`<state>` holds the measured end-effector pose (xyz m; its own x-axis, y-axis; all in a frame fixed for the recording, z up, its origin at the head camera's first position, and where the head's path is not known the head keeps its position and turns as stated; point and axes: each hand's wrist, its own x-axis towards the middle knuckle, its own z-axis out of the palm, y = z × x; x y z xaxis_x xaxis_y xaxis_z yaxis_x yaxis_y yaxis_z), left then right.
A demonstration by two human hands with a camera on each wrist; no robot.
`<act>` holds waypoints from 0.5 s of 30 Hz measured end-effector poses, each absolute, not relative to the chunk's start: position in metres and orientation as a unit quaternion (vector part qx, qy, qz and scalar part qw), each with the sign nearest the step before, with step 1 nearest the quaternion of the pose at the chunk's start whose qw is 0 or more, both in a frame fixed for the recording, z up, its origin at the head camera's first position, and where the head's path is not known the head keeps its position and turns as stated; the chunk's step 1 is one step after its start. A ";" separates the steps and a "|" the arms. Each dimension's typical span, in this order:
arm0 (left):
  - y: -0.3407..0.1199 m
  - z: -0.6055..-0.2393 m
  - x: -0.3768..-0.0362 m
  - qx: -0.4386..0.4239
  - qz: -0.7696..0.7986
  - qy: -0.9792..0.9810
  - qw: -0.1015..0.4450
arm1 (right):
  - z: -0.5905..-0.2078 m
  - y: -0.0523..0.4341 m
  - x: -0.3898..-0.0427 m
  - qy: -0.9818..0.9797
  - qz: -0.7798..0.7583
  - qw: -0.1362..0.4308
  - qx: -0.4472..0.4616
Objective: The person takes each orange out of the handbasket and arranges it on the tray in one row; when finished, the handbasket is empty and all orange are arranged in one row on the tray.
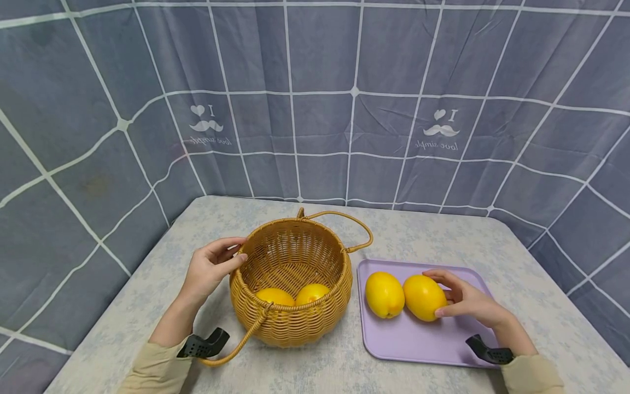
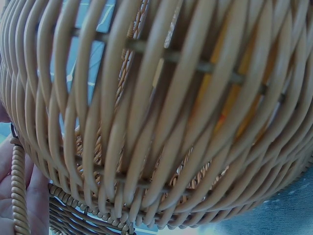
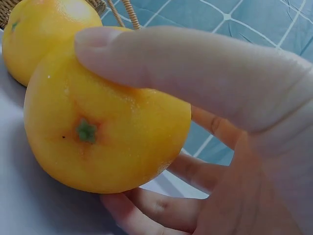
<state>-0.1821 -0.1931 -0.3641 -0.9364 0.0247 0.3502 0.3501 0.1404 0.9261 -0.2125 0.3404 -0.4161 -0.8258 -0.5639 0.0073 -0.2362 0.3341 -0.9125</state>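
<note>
The left hand (image 1: pixel 210 269) grips the rim of the round woven wicker basket (image 1: pixel 291 323), fingers curled over its left edge. The basket stands on the pale patterned tabletop (image 1: pixel 428 235) and contains 2 yellow fruits (image 1: pixel 293 296). Just beside it on the right lies the flat lilac plastic tray (image 1: pixel 418 340). The right hand (image 1: pixel 470 303) grips the right-hand yellow oval fruit (image 1: pixel 423 297) on the tray, thumb and fingers curled around it. A second yellow oval fruit (image 1: pixel 384 294) lies touching it on the left.
</note>
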 end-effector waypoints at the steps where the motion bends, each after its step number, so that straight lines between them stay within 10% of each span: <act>1: -0.193 -0.364 -0.182 -0.126 -0.643 -0.745 0.127 | -0.416 0.340 -0.213 0.803 -0.519 0.157 -0.248; 15: -0.193 -0.364 -0.182 -0.123 -0.639 -0.749 0.128 | -0.415 0.333 -0.209 0.824 -0.500 0.145 -0.222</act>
